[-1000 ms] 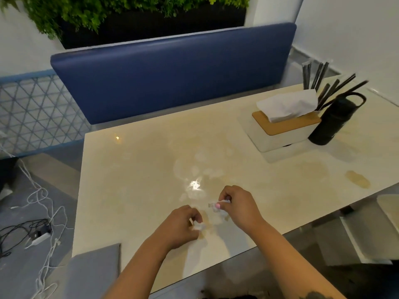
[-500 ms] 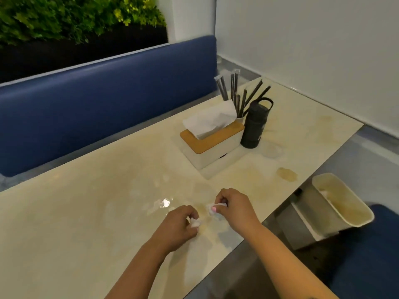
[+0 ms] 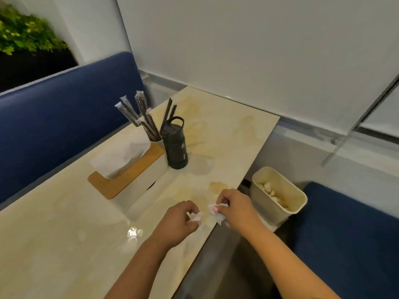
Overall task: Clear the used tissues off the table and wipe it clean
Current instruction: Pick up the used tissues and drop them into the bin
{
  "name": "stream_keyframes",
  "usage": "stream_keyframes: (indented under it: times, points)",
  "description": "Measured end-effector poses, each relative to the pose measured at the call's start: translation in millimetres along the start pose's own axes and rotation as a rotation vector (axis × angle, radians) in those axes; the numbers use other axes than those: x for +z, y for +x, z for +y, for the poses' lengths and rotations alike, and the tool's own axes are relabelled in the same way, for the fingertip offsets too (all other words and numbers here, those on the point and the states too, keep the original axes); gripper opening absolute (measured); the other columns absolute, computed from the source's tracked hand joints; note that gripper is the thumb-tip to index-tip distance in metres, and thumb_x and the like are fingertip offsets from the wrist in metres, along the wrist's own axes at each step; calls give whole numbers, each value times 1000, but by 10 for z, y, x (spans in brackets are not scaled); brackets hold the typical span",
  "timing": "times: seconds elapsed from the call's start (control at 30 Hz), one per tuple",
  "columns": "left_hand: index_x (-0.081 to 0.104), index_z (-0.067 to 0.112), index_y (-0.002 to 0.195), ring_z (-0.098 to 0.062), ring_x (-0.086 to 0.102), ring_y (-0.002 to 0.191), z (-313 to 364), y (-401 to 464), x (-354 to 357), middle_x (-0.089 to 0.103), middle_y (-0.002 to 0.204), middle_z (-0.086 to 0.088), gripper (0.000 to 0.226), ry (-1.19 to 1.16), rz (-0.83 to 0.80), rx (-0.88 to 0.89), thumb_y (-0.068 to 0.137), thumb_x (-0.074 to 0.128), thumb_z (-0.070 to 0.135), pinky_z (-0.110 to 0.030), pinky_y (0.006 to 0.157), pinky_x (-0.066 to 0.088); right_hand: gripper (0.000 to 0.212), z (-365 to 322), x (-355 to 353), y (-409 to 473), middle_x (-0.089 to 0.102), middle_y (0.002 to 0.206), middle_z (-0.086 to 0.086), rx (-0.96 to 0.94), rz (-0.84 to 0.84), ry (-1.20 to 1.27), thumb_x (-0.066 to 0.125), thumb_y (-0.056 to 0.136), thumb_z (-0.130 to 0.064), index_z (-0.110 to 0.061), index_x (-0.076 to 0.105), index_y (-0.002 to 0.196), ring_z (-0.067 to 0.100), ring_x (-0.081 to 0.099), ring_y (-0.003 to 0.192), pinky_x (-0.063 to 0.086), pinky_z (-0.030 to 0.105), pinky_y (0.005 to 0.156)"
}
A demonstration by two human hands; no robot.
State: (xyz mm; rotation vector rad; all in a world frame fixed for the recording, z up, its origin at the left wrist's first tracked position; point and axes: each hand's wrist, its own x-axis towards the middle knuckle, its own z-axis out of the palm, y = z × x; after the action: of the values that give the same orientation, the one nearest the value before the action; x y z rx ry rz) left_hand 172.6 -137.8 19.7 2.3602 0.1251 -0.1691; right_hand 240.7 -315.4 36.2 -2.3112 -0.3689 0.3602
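Note:
Both my hands hover over the near right part of the cream table. My left hand grips a small crumpled white tissue in its curled fingers. Just to its right, my right hand pinches another crumpled tissue close to the table's right edge. A brownish stain marks the tabletop just beyond my right hand. A cream waste bin stands on the floor to the right of the table, with several crumpled tissues inside it.
A white tissue box with a wooden lid stands mid-table, a tissue sticking out. Behind it are a holder of wrapped black chopsticks and a black bottle. Blue bench seats flank the table; a wall lies beyond.
The view has swung to the right, bringing the waste bin fully into sight. Both hands, each still holding its tissue, now sit nearer the table's right edge and the bin.

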Motion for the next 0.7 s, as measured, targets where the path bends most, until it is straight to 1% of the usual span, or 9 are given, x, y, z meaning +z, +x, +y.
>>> stream_keyframes:
  times: [0.07,0.13,0.2,0.27,0.33,0.4,0.5,0.63,0.7]
  points:
    - [58,26,91,-6,56,75,156,170,118,57,93,11,16,16,-34,21,79,69,27,-14,65,41,15,163,-159,-14,53,80,-10,37,44,15,71,79,-22,-21,57,74,7,50,75,33,14,58]
    - [58,28,92,-6,56,75,297,319,227,58,95,13,17,24,-66,39,79,69,29,-19,68,44,13,298,-294,-37,55,82,-8,67,72,18,71,79,-22,-19,59,76,7,51,74,38,16,61]
    - [58,30,91,-7,57,74,443,478,334,59,95,13,17,34,-98,60,78,69,31,-23,69,46,11,434,-427,-50,57,84,-6,112,95,21,71,80,-22,-19,61,78,8,52,76,42,21,66]
    - [58,31,92,-7,57,73,586,629,439,59,96,13,18,44,-132,88,78,69,31,-22,68,45,10,565,-560,-63,60,87,-4,166,116,39,72,80,-22,-19,62,80,10,55,79,46,27,72]
    - [60,30,92,-4,55,71,721,782,547,59,94,13,17,44,-161,130,78,70,29,-16,64,41,10,699,-703,-81,62,84,-4,212,147,65,72,80,-21,-20,62,79,12,56,79,47,30,74]
    - [61,30,91,-1,53,69,842,928,665,59,89,11,16,39,-185,169,78,70,28,-13,60,37,14,828,-853,-107,60,78,-8,241,177,89,72,80,-20,-23,60,74,10,55,76,44,24,68]
    - [59,34,92,-2,53,74,1010,1127,841,59,92,12,17,59,-216,213,79,69,32,-16,63,39,22,1009,-1062,-139,57,76,-12,285,228,102,71,81,-20,-30,55,71,4,52,73,35,15,60]
    - [58,35,93,-1,53,77,1216,1439,1078,58,92,15,17,91,-244,294,79,69,34,-13,65,39,16,1254,-1298,-140,55,75,-16,354,294,109,72,81,-21,-25,58,76,0,50,71,31,13,56]
    - [58,35,92,-1,53,77,1295,1634,1208,57,92,15,18,88,-260,306,79,69,33,-11,65,39,19,1376,-1408,-110,53,74,-17,380,320,107,72,81,-20,-27,56,72,-2,50,70,33,11,54]
